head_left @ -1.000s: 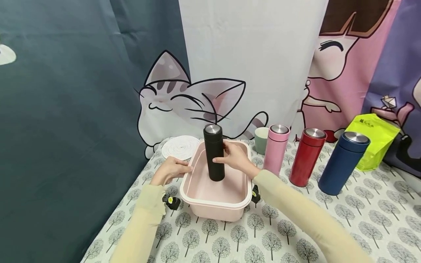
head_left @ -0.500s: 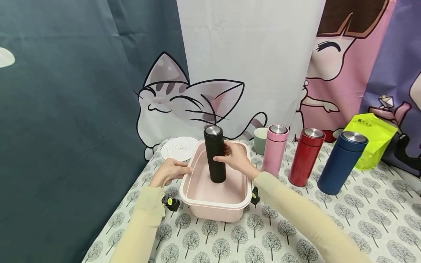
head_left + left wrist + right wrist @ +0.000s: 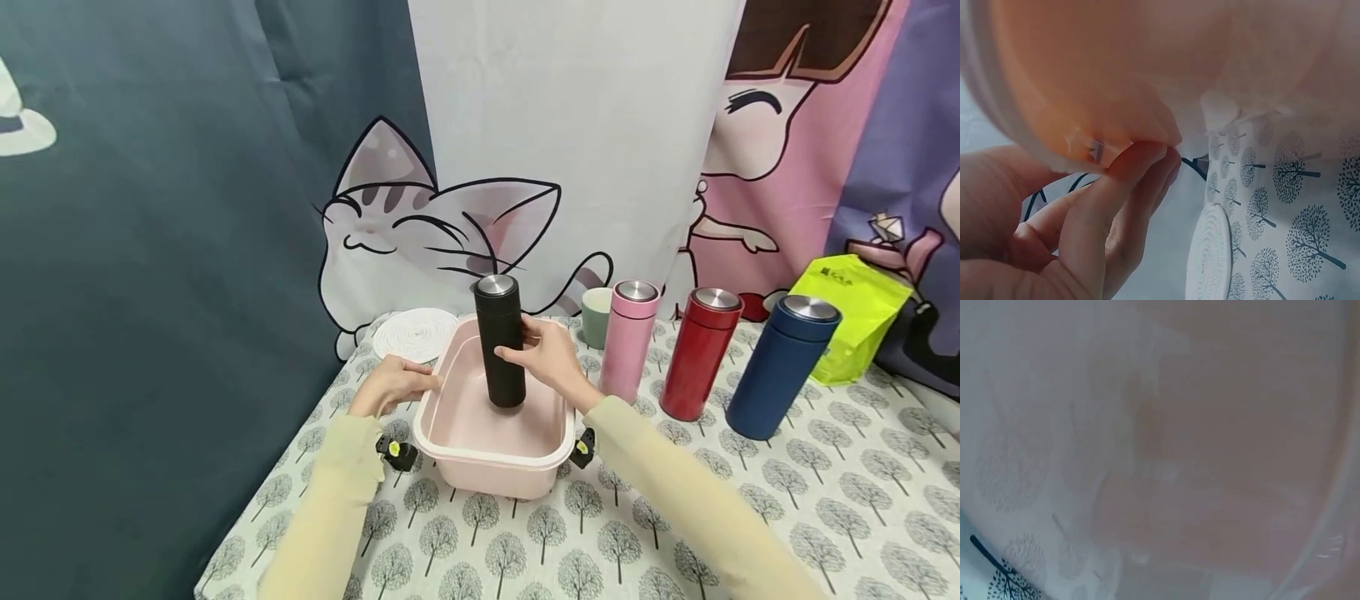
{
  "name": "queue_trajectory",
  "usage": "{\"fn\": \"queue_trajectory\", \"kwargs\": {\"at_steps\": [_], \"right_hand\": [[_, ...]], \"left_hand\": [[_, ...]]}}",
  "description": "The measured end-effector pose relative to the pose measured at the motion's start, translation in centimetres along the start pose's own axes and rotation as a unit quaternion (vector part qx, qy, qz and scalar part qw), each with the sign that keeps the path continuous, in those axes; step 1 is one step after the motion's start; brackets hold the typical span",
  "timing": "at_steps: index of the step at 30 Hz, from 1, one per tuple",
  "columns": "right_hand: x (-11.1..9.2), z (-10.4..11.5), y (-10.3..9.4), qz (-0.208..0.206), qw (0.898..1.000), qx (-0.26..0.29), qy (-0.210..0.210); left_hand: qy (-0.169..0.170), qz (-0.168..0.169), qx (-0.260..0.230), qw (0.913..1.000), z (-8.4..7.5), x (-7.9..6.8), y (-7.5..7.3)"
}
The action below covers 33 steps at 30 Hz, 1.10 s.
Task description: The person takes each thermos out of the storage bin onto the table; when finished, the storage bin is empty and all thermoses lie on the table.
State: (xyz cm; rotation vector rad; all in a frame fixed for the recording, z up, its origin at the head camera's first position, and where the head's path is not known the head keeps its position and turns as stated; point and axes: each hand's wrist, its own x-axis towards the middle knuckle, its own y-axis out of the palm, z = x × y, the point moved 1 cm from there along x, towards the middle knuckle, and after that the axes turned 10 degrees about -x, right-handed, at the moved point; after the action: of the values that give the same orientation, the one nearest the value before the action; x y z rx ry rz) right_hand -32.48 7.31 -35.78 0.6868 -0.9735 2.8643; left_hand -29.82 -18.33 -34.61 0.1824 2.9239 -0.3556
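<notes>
My right hand [image 3: 550, 357] grips a black thermos bottle [image 3: 501, 333] with a steel lid top, thumb on its near side. The bottle stands nearly upright inside a pink plastic tub [image 3: 495, 479], its base well below the rim. At the tub's left rim, my left hand [image 3: 395, 383] pinches the edge. In the left wrist view, the thumb and fingers of that hand [image 3: 1085, 219] meet the tub's rim from both sides. The right wrist view is filled by the tub's translucent pink wall [image 3: 1222, 456]; that hand is hidden there.
Right of the tub stand a pink thermos [image 3: 631, 346], a red thermos [image 3: 701, 358] and a blue thermos [image 3: 782, 371]. A green cup [image 3: 596, 321] and a lime-green bag [image 3: 847, 317] are behind them. A round white woven mat [image 3: 415, 335] lies at back left on the tree-print tablecloth [image 3: 480, 554].
Inside the tub, the black thermos has shifted a little to the right with my right hand. The left hand keeps its place at the rim.
</notes>
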Motion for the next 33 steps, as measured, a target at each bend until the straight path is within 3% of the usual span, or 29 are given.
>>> {"fn": "queue_trajectory", "kwargs": {"at_steps": [7, 17, 24, 33], "right_hand": [[-1.3, 0.1, -1.1, -0.019, 0.998, 0.047, 0.027], [-2.8, 2.1, -4.8, -0.059, 0.991, 0.122, -0.007], [-4.0, 3.5, -7.3, -0.090, 0.986, 0.133, -0.055], [-5.8, 4.5, -9.1, -0.078, 0.983, 0.152, -0.070]], "left_hand": [[0.000, 0.011, -0.017, 0.9998, 1.0, 0.0, 0.3], [-0.003, 0.005, -0.003, 1.0000, 0.3, -0.1, 0.4], [0.011, 0.007, -0.014, 0.9998, -0.4, 0.1, 0.4], [0.011, -0.019, 0.028, 0.9994, -0.1, -0.3, 0.7]]}}
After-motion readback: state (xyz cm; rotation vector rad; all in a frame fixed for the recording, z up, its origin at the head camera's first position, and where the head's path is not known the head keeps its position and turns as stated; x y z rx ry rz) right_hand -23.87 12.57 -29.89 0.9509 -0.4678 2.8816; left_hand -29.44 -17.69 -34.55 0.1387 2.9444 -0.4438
